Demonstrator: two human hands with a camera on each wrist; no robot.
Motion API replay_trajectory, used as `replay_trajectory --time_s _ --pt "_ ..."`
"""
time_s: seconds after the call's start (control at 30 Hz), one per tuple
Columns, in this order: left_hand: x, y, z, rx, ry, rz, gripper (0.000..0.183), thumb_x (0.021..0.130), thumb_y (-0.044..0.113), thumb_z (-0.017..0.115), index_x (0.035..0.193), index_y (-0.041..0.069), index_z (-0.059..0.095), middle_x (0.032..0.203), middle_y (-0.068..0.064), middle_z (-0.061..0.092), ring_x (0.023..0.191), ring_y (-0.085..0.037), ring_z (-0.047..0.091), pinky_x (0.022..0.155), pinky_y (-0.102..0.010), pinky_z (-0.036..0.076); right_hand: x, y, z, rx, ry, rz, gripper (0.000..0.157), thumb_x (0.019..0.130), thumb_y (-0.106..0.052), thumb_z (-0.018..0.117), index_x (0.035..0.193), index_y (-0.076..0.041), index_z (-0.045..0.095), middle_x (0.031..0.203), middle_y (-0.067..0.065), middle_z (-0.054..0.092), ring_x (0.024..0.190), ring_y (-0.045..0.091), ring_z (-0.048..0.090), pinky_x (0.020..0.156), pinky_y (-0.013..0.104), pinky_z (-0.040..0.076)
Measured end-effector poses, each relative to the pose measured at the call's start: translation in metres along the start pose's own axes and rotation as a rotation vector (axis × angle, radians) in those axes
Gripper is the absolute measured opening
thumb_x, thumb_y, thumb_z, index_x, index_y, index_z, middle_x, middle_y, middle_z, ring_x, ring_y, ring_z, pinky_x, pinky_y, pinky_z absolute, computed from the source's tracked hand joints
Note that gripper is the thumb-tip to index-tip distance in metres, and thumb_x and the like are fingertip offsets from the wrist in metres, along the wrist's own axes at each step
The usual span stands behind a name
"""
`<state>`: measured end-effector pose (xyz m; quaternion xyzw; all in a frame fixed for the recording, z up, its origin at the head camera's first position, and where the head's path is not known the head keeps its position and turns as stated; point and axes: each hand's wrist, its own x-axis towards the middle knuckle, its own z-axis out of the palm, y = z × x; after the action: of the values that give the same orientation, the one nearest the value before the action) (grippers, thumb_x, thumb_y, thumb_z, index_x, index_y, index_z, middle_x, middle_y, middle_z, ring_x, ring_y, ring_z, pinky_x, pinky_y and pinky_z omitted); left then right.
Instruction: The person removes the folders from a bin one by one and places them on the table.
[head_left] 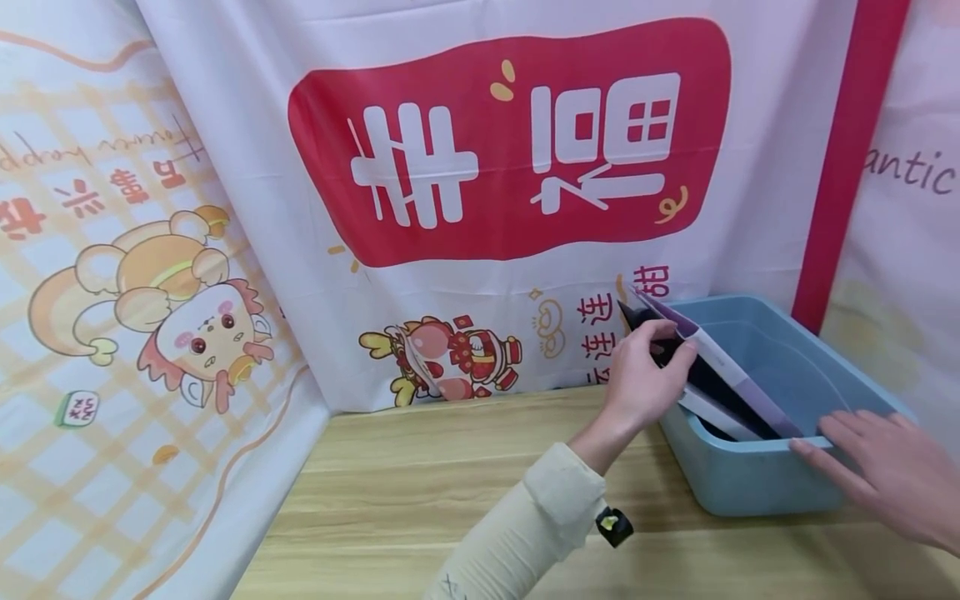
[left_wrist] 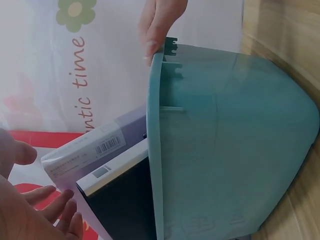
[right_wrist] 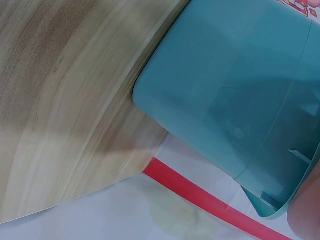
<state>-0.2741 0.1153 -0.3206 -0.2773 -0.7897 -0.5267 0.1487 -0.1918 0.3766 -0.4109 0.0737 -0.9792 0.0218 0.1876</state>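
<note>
A blue plastic bin (head_left: 772,479) stands on the table, with flat items leaning out over its left rim. One is a purple-and-white box (left_wrist: 85,152) with a barcode; beside it leans a flat black item (left_wrist: 125,200) with a white edge. My left hand (head_left: 648,375) is at their upper ends, thumb and fingers spread apart; in the left wrist view its fingertips (left_wrist: 62,202) come right up to the corner of the black item. At the bin's near right, my right hand (head_left: 885,462) grips the rim, fingers over it and thumb outside.
The wood-grain table (head_left: 420,500) extends left of the bin. Behind it hangs a white printed cloth (head_left: 510,292) with a large red patch, and another printed cloth (head_left: 112,275) hangs on the left. A small black item (head_left: 615,527) shows at the left sleeve cuff.
</note>
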Motion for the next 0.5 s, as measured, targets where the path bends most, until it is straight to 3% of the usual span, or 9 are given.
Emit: replay_trajectory --time_s 0.5 --pt "0.008 0.016 0.004 -0.127 -0.057 -0.093 0.03 0.09 0.036 0.061 0.115 0.02 0.062 0.096 0.013 0.063 0.084 0.003 0.058 0.069 -0.015 0.05 -0.001 0.002 0.002 -0.005 -0.01 -0.008 0.055 0.089 -0.057 0.05 0.103 -0.006 0.066 0.1 0.017 0.065 0.089 0.036 0.057 0.075 0.058 0.045"
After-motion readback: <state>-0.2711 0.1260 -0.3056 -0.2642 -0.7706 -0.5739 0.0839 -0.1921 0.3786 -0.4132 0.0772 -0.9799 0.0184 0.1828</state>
